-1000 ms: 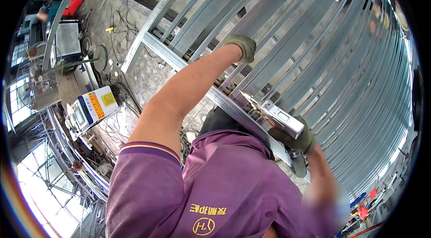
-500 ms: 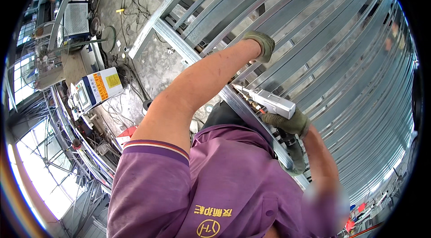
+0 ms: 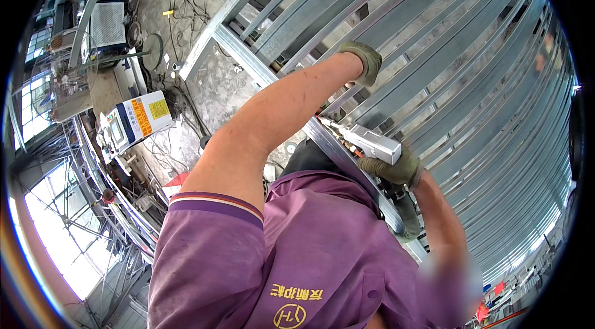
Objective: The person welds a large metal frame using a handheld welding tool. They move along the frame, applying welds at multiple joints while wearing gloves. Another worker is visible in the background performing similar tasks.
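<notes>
My right hand (image 3: 395, 168), in a dark green glove, is wrapped round a silver, box-bodied welding gun (image 3: 372, 143). Its narrow nozzle points up and left, its tip close to the near metal rail (image 3: 338, 146) of a large frame. My left hand (image 3: 363, 63), gloved alike, reaches farther over the frame and is curled down round a metal slat (image 3: 390, 78). The fingers of that hand are mostly hidden under the glove's back. Long galvanized slats run side by side from the rail to the far right.
A white and blue machine (image 3: 137, 119) with orange and yellow labels stands at left. Cables (image 3: 189, 9) lie loose on the concrete floor (image 3: 214, 90). A fan (image 3: 68, 75) is beyond the machine. The frame's end beam (image 3: 232, 9) slants up at the far side.
The welding gun and my right hand have shifted slightly left, along with the nozzle. My left hand stays at about the same place on the frame.
</notes>
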{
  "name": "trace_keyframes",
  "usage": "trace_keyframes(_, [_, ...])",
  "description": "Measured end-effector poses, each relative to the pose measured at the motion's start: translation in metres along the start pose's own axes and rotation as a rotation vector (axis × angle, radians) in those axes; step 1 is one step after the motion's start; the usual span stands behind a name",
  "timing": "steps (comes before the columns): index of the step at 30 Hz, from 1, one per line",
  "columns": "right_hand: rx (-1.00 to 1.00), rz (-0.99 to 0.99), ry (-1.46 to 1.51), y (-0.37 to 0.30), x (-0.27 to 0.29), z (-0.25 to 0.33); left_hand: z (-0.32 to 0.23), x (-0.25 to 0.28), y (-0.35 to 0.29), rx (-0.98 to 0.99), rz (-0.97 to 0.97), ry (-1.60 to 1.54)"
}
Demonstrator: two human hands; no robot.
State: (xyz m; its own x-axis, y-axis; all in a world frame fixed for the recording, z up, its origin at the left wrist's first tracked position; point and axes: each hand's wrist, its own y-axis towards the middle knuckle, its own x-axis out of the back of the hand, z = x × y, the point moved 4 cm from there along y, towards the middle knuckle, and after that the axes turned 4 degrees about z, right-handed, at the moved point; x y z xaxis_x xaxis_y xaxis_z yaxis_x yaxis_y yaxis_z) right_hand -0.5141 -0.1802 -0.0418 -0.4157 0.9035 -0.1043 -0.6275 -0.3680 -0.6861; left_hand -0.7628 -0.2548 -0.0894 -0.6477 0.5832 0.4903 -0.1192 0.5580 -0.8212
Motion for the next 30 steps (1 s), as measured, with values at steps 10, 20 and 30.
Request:
trace_keyframes(10, [0.086, -0.042, -0.015, 0.006, -0.006, -0.016, -0.005, 0.006, -0.007, -0.025, -0.039, 0.037])
trace_keyframes(20, [-0.03, -0.029, 0.021, 0.002, -0.007, -0.011, -0.004, 0.004, -0.009, 0.007, -0.019, 0.025])
trace_keyframes(30, [-0.02, -0.03, 0.004, 0.002, -0.007, -0.021, 0.0, 0.001, -0.004, 0.002, 0.018, 0.001])
